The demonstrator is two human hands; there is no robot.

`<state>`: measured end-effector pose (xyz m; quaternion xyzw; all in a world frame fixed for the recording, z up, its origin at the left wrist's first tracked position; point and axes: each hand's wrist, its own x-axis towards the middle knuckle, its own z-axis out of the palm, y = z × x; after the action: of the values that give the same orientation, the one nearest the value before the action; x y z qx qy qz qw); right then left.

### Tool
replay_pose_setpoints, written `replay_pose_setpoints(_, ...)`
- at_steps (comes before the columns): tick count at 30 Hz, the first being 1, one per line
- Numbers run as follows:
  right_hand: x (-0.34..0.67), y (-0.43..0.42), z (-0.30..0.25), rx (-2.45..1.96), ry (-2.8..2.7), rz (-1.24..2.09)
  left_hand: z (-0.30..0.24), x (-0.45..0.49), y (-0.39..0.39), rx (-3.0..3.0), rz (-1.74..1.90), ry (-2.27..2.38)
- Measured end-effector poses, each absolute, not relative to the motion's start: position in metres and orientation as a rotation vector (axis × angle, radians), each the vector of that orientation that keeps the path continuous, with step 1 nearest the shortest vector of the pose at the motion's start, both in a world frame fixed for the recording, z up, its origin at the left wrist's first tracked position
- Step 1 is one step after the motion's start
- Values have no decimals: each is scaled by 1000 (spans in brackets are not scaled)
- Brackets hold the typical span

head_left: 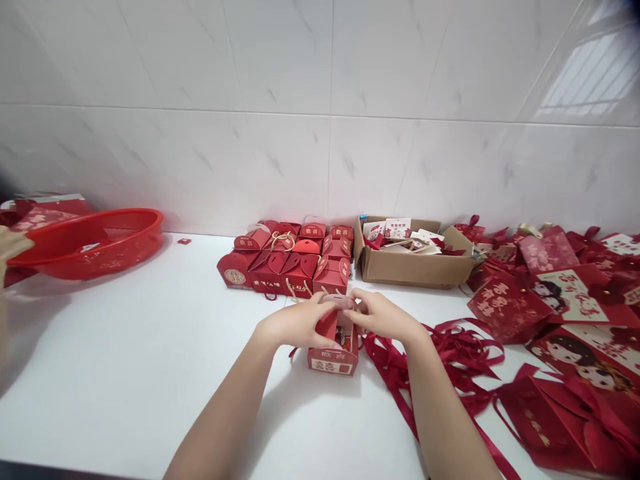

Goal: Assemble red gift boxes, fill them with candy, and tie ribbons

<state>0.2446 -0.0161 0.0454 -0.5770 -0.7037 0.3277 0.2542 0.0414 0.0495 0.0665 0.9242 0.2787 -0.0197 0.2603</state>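
Observation:
A small red gift box [333,360] with pale lettering on its front stands on the white table, its top partly unfolded. Small wrapped contents [344,338] show inside, too small to name. My left hand [297,325] grips the left side and a flap of this box, thumb stretched over the opening. At the back right edge, my right hand [377,313] pinches the box's rear flap between bent fingers; part of the grip is hidden. Just behind stand rows of closed red gift boxes [300,267], some with cord handles.
Dark red ribbons [460,353] lie right of my hands. A cardboard box [415,267] of cards stands against the wall. Red boxes and bags [515,307] crowd the right side. On the left are a red plastic basket [115,257] and another person's hand [13,243].

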Motion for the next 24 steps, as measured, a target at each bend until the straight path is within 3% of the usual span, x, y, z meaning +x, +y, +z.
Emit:
replay_pose_setpoints(6, 247, -26, 59, -1643, -1964, 855, 74, 46, 39, 2462, -224, 976)
replay_pose_setpoints(24, 246, -58, 80, -1569, -2200, 807, 93, 16, 22, 2445, -130, 715)
